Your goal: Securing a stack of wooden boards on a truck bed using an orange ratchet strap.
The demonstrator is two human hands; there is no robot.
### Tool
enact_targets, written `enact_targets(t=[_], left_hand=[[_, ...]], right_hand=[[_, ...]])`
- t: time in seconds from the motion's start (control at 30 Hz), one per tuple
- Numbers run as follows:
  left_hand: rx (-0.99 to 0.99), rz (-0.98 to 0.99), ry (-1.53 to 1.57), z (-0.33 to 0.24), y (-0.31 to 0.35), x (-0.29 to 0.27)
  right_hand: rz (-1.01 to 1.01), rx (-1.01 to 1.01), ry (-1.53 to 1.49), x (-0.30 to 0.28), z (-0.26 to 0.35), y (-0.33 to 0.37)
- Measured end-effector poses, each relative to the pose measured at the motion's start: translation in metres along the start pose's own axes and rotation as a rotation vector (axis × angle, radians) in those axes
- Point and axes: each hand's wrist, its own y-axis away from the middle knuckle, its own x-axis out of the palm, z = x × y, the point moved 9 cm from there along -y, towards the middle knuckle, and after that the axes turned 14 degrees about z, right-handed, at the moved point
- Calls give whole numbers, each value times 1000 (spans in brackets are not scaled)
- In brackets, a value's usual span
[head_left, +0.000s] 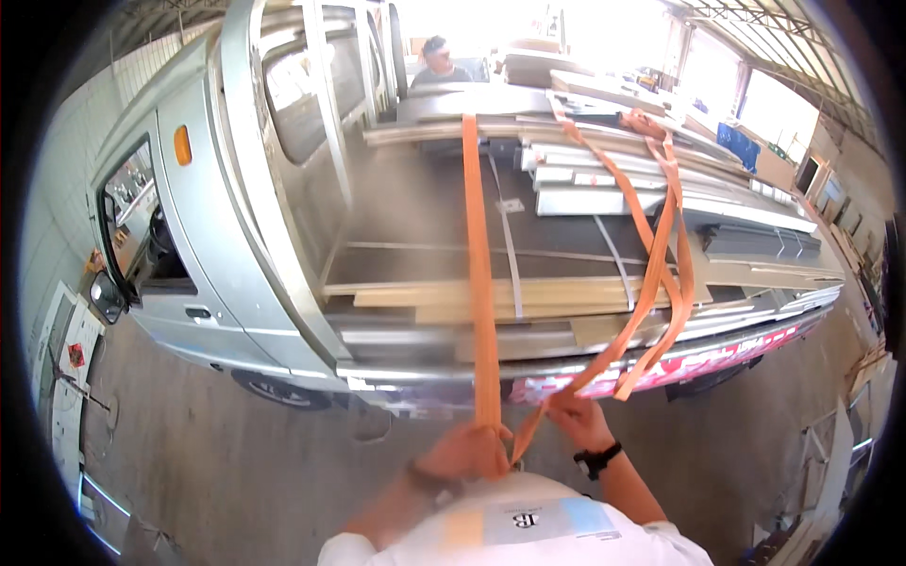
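Note:
An orange strap (479, 274) runs taut from my hands over the load on the bed of a silver small truck (236, 236). My left hand (464, 451) is closed around the strap's near end, close to my chest. My right hand (578, 419) grips a second length of the same strap (651, 283), which loops loosely up over stacked grey and white panels (651, 179). Both hands are side by side at the truck bed's side wall (717, 354).
Flat boards and metal profiles (566, 297) lie on the bed. Another person (439, 64) stands beyond the truck on its far side. The cab door window (132, 212) is to the left. Concrete floor (236, 453) surrounds me; frames and materials lean at the right edge (849, 415).

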Motion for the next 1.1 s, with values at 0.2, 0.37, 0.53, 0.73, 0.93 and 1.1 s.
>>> enact_targets(t=[0.2,0.37,0.53,0.73,0.93,1.1], left_hand=[[82,-149,99,157,-7,-91],[253,-158,-365,129,1,-65],[104,-296,-132,146,25,-69],[56,-202,-107,123,42,-32],[77,-251,-298,82,74,-2],[107,-308,-367,76,91,-13]], right_hand=[[139,127,-42,34,32,-71],[318,211,-519,88,25,-117],[286,256,-652,106,79,-153],[-33,225,-608,95,89,-159],[-108,222,-514,89,136,-131],[-119,391,-515,107,123,-128]])
